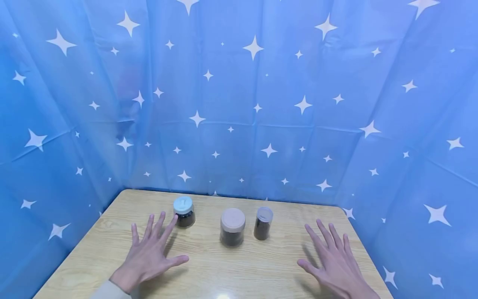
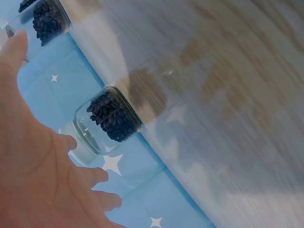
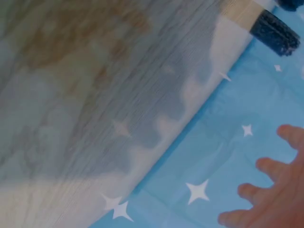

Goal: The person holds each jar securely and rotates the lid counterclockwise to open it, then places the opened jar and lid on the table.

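Observation:
Three lidded jars with dark contents stand upright on the table. My left hand (image 1: 151, 253) hovers with fingers spread, its fingertips near a glass jar with a light blue lid (image 1: 184, 212); in the left wrist view that glass jar (image 2: 114, 116) shows black seeds or beans inside. At the middle stands a wider jar with a pale pinkish lid (image 1: 232, 227). Just right of it is a slim, clear-lidded jar (image 1: 263, 224), whose dark body (image 3: 275, 33) also appears in the right wrist view. My right hand (image 1: 332, 263) is spread over the right side of the table, holding nothing.
The wooden table (image 1: 209, 274) has rounded far corners. A blue curtain with white stars (image 1: 239, 104) hangs behind it and along both sides, close to the table's edges.

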Tool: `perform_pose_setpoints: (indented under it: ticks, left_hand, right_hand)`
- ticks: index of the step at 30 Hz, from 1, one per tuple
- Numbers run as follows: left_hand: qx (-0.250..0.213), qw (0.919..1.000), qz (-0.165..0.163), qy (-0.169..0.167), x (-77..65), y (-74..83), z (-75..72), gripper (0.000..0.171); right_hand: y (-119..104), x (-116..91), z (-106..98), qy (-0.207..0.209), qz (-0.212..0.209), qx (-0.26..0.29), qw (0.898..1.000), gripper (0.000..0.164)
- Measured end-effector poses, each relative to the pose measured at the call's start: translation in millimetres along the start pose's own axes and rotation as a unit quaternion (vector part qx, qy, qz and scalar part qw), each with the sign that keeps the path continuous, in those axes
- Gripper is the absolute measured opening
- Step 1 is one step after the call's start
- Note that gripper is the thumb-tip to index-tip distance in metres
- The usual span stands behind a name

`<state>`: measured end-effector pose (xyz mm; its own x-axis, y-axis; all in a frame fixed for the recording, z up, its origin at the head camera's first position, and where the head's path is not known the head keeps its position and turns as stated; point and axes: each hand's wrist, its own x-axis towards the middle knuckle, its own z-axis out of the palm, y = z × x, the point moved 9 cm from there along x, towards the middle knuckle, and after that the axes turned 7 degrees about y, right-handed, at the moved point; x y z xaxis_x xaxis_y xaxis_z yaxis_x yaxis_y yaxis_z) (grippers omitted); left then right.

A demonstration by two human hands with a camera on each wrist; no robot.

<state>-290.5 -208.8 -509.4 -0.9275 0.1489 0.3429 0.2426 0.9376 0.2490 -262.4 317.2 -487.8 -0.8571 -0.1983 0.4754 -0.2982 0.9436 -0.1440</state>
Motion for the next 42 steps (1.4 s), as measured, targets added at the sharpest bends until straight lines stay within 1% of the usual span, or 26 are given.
perform_pose_setpoints:
  ticks: [12,17,25,30,36,42]
  left_hand:
    - [0.004,0.9998,0.016,0.011,3.0,18.0,-2.5,0.12]
    - [-0.009,0.9997,0.021,0.011,2.9,26.7,-1.4,0.119]
    - [-0.01,0.9997,0.023,0.0,7.5,38.3,1.5,0.114]
    - [-0.003,0.9996,0.027,-0.008,7.9,44.3,1.7,0.114]
    - [0.009,0.9989,0.043,-0.015,8.6,53.9,5.1,0.114]
    - [0.007,0.9986,0.051,-0.012,9.0,59.9,9.1,0.114]
  right_hand:
    - [-5,6,-3,0.008,-0.014,-0.001,1.0,0.104]
    - [-8,7,-3,0.009,-0.018,0.0,1.0,0.103]
    - [-17,9,-5,0.028,-0.035,0.008,0.999,0.101]
    - [-21,12,-5,0.031,-0.04,0.02,0.999,0.102]
    - [-24,14,-5,0.039,-0.047,0.018,0.998,0.102]
    - [-29,15,-5,0.046,-0.054,0.021,0.997,0.099]
